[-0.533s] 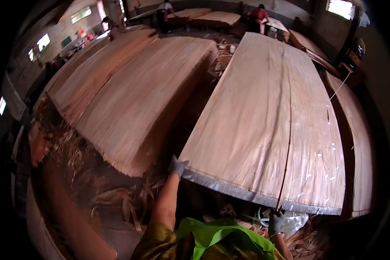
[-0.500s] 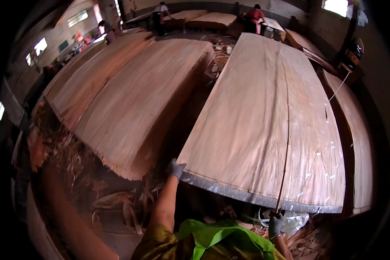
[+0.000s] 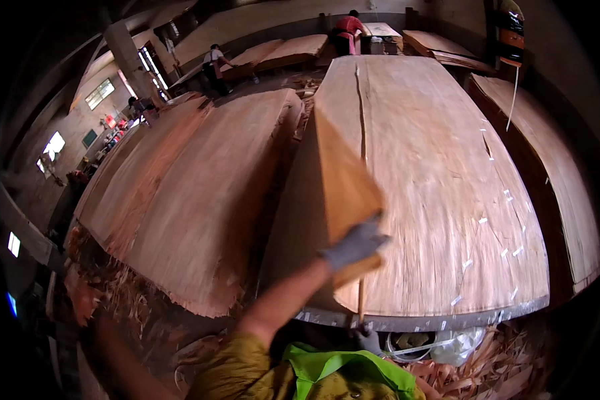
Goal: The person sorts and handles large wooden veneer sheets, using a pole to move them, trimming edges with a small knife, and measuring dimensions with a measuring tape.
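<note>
My left hand (image 3: 357, 243), in a grey glove, is closed on a veneer sheet (image 3: 345, 175). The sheet's left part is raised and folded over, its orange-brown face showing. Beneath the hand lies a broad stack of pale wood veneer (image 3: 440, 200), with short white tape pieces on its right side. At the near edge my right hand (image 3: 367, 339), also gloved in grey, is closed around the lower end of a thin wooden stick (image 3: 361, 297). The right fingers are partly hidden. A narrow dark gap (image 3: 362, 113) runs along the far part of the top sheet.
Another veneer stack (image 3: 200, 193) stands on the left, and one more (image 3: 547, 173) on the right. Veneer scraps (image 3: 507, 373) and a white plastic bag (image 3: 459, 347) lie below the near edge. At the back are a person in red (image 3: 347, 33) and a person in white (image 3: 215, 67).
My left hand has left the stack's near left corner and moved right, lifting and folding the veneer sheet over. My right hand remains at the near edge with the stick. The view has shifted.
</note>
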### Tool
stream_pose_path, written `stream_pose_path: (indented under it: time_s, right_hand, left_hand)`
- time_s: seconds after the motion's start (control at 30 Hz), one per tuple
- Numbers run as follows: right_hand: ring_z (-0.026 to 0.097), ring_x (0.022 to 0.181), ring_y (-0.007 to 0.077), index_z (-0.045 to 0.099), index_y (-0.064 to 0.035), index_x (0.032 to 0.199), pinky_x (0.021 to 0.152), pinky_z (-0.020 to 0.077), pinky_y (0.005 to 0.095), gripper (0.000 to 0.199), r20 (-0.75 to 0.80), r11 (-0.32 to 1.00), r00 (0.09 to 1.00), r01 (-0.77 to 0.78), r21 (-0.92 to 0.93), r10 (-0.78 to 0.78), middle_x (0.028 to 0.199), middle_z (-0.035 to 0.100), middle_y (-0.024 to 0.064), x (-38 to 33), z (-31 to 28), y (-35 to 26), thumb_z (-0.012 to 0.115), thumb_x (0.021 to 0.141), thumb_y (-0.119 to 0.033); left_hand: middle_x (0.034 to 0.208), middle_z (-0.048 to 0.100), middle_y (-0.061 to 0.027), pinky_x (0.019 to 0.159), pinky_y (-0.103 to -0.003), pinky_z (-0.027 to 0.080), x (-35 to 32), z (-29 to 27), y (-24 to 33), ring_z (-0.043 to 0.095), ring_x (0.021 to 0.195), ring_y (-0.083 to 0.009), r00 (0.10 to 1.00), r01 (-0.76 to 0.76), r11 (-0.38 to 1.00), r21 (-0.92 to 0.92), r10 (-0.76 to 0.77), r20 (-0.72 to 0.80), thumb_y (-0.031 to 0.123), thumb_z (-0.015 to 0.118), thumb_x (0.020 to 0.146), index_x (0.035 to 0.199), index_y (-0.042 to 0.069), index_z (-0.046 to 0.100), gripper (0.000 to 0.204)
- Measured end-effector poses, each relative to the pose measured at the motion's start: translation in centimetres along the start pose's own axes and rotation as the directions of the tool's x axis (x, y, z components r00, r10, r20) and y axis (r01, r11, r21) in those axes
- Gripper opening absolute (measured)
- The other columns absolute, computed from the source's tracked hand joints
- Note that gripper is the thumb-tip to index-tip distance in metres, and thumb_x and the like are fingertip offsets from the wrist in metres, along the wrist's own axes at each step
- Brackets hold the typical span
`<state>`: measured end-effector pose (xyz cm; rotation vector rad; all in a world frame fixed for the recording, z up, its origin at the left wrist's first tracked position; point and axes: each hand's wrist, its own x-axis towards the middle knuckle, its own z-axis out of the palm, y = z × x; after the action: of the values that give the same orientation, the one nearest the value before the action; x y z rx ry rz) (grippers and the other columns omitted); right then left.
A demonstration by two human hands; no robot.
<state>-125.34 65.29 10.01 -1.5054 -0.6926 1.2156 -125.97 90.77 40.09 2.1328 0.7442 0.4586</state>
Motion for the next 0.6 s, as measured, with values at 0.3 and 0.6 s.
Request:
stream_pose_path:
  time_s: [0.3,0.6]
  right_hand:
    - [0.055,0.104,0.0295,0.054,0.0008,0.112,0.091,0.0398,0.0367,0.029,0.447,0.809,0.887,0.176,-0.561,0.116,0.107,0.059,0.0212,1.0,-2.9,-3.2,0.051,0.087,-0.012]
    - [0.047,0.109,0.0284,0.048,-0.0024,0.122,0.100,0.0317,0.0387,0.035,0.453,0.933,0.884,0.253,-0.255,-0.116,0.119,0.053,0.0197,1.3,-1.0,-1.7,0.048,0.088,-0.012]
  left_hand:
    - [0.122,0.046,-0.0245,0.088,-0.044,0.042,5.3,25.4,-2.0,0.051,0.105,-0.0373,0.914,-0.216,0.906,0.364,0.056,0.403,0.029,0.052,0.080,0.090,-0.004,0.063,0.037]
    - [0.136,0.036,-0.0215,0.094,-0.037,0.039,-2.2,18.5,-4.0,0.046,0.116,-0.0349,0.806,-0.299,0.944,-0.141,0.329,0.492,0.022,0.057,0.081,0.100,-0.001,0.059,0.030]
